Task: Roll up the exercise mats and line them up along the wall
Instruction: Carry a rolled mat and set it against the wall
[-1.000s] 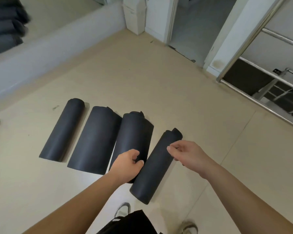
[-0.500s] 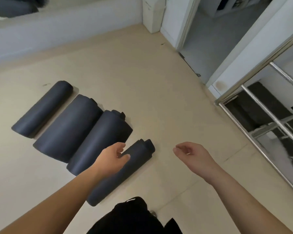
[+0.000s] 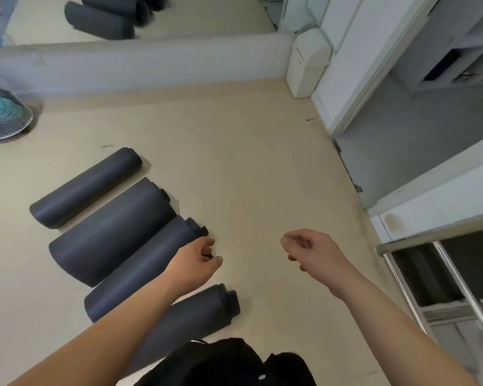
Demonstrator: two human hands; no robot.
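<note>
I count four rolled mats: first [image 3: 85, 188], second [image 3: 112, 232], third [image 3: 140, 270], fourth [image 3: 190, 316], side by side on the beige floor [image 3: 248, 162]. Mirror wall [image 3: 151, 62] beyond, doorway [image 3: 416, 129] right. Left hand [image 3: 195, 263] and right hand [image 3: 315, 253]: each grip loosely curled, holding nothing.

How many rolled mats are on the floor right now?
4, side by side: farthest mat, widest mat, third mat under the left hand, nearest mat. Mirror reflections excluded; none seems hidden.
</note>
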